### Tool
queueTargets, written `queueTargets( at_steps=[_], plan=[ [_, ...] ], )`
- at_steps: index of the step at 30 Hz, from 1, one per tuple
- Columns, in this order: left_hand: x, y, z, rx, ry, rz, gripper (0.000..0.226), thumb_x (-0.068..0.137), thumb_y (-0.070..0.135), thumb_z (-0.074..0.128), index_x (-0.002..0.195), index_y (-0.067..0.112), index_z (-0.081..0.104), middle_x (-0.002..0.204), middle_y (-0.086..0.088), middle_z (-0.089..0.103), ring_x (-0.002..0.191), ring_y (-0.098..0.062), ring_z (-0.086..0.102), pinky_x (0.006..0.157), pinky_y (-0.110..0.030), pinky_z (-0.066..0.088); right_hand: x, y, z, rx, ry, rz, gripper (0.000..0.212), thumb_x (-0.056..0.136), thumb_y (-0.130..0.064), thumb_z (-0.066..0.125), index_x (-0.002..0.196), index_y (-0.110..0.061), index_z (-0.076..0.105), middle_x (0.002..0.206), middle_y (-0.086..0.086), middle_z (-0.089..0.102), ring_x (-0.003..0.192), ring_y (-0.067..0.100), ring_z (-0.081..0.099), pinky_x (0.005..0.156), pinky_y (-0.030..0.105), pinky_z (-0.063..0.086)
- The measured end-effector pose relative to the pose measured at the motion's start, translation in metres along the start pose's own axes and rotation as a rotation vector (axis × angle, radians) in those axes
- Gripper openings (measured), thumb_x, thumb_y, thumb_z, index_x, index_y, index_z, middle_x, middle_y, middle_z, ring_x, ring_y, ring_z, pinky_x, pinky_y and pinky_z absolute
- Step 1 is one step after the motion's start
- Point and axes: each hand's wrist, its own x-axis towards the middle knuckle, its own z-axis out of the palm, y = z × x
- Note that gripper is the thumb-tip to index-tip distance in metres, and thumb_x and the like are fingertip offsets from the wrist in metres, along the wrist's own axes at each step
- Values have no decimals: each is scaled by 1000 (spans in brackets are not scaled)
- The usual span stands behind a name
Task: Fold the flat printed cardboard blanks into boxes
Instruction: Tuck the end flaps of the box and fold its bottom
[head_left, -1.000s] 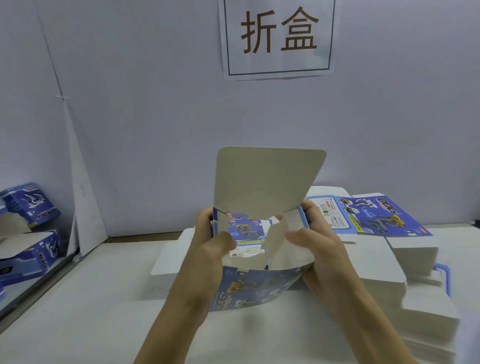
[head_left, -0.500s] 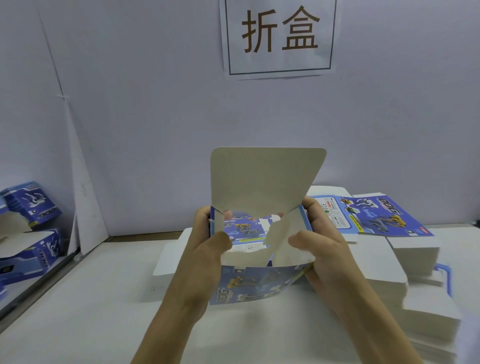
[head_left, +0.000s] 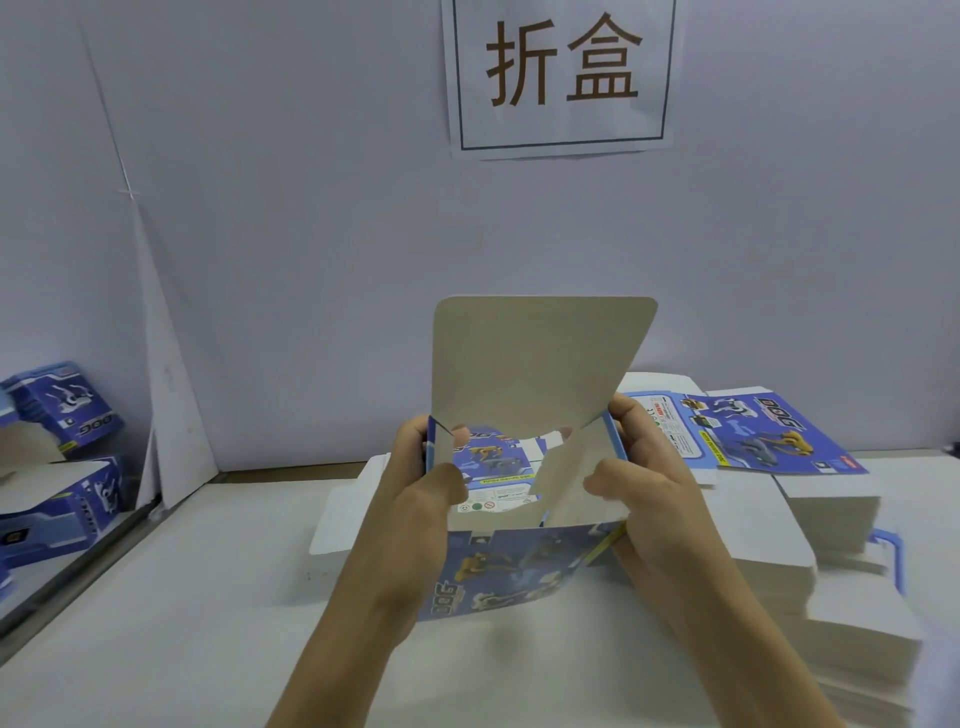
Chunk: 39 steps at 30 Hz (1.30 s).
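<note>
1. Fingers of the left hand (head_left: 415, 499) and right hand (head_left: 644, 499) curl round the half-formed box (head_left: 519, 566), held between them above the table (head_left: 171, 597).
2. Its walls stand; the big flap (head_left: 535, 364) above the fingers is not yet tucked.
3. A stack of flat blanks (head_left: 779, 436) right of the fingers awaits; finished boxes (head_left: 62, 410) lie far left.
</note>
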Motion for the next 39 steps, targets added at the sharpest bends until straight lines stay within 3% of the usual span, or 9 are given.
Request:
queueTargets(
  at_steps=[6,11,16,19,21,24,27,30,39],
  plan=[
    [-7,10,8,-29,177,186,31,80,41,58,111,37,57,117,8,66,111,-19,63,97,-51,48,2,-1,-3,-43,229,7,27,77,7,60,97,-10,64,84,9,72,67,24,67,52,29,51],
    [-8,8,9,156,218,378,39,80,68,36,107,44,50,105,27,64,101,7,60,80,-23,52,5,-6,-12,-131,324,52,23,88,-5,60,71,-16,69,83,15,73,75,25,69,68,37,52],
    [-13,9,4,548,199,589,80,64,76,54,135,50,26,125,34,42,116,13,44,86,-3,39,2,-14,-16,-171,420,39,16,92,-10,54,80,-14,63,74,7,71,59,17,66,47,27,52],
    [-17,7,10,790,103,629,130,46,86,59,149,43,-8,137,29,23,133,7,28,110,-28,36,-1,-16,-11,-217,445,38,19,92,-13,52,75,-16,60,79,15,72,57,17,67,42,25,50],
    [-18,5,17,859,85,623,137,42,86,57,144,44,-23,147,23,8,144,-6,14,116,-47,28,-3,-17,-6,-251,392,17,26,91,-13,50,69,-19,61,80,16,71,59,19,68,44,25,50],
    [-16,4,13,848,85,578,134,42,80,58,139,49,-28,144,20,8,139,-11,20,113,-43,32,-6,-21,-4,-323,265,0,22,93,-10,49,80,-19,66,79,10,73,65,22,71,48,27,55],
    [-13,5,-2,870,50,541,134,39,79,61,137,55,-29,139,21,12,132,-5,28,109,-36,38,-6,-29,-12,-358,277,-109,11,95,-13,56,97,-16,66,86,9,74,75,21,72,54,32,59],
    [-13,6,-9,931,-1,553,131,42,78,61,139,56,-25,144,23,8,137,-3,23,111,-36,36,-9,-35,-20,-425,400,-366,22,93,-14,61,100,-34,62,85,7,72,74,18,72,51,32,58],
    [-11,5,-14,1007,-8,716,99,55,69,60,145,47,27,145,16,18,128,5,20,101,-21,19,-7,-24,-31,-654,286,-595,44,92,-3,61,106,-45,65,72,-9,71,61,15,64,48,19,54]
  ],
)
